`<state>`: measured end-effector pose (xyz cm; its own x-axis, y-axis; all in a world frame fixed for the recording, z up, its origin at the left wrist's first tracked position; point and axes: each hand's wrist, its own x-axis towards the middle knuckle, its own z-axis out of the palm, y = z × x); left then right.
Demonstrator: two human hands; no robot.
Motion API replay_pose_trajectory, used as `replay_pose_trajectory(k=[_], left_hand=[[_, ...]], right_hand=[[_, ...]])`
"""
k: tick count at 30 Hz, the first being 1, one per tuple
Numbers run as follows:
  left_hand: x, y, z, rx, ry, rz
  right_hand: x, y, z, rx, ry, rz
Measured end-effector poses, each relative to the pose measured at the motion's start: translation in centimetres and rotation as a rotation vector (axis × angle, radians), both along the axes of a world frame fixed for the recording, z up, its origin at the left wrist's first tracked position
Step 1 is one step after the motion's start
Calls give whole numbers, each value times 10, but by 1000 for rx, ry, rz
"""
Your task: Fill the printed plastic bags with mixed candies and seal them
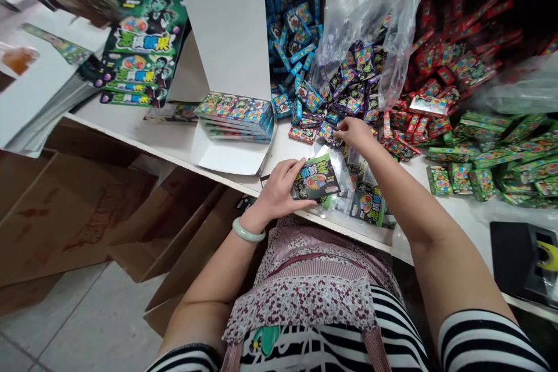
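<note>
My left hand (281,189) is closed on the side of a black and green printed packet (316,177), thumb below and fingers above, at the table's front edge. My right hand (355,132) reaches over the table with its fingers pinched on a small blue-purple printed box (328,132) at the edge of the heap. A small red box (301,135) lies just left of it. Under my right forearm lie more clear-edged printed packets (368,203). Behind my right hand are piled small purple boxes (364,61), partly under a clear plastic bag (370,6).
Small blue boxes (300,35), red boxes (453,64) and green boxes (518,154) lie in heaps. An open white carton (231,157) holds stacked packs. Printed display cartons (143,40) stand at left. A black tape dispenser (518,256) sits at right; cardboard boxes (65,215) stand below.
</note>
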<state>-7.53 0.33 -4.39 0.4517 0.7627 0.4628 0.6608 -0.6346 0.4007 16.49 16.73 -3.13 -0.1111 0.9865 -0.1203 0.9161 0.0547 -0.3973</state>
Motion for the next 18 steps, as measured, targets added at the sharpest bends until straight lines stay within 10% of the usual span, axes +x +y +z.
replay_pose_trajectory(k=[5,11,18], left_hand=[[-8,4,-4,-2,-21,26],[-8,1,0,-20,-30,32],[-15,-4,3,-58,-21,79]], right_hand=[[29,-14,-3,53,193,18],[15,0,7,-26,-2,651],[-15,16,15,-81,-185,628]])
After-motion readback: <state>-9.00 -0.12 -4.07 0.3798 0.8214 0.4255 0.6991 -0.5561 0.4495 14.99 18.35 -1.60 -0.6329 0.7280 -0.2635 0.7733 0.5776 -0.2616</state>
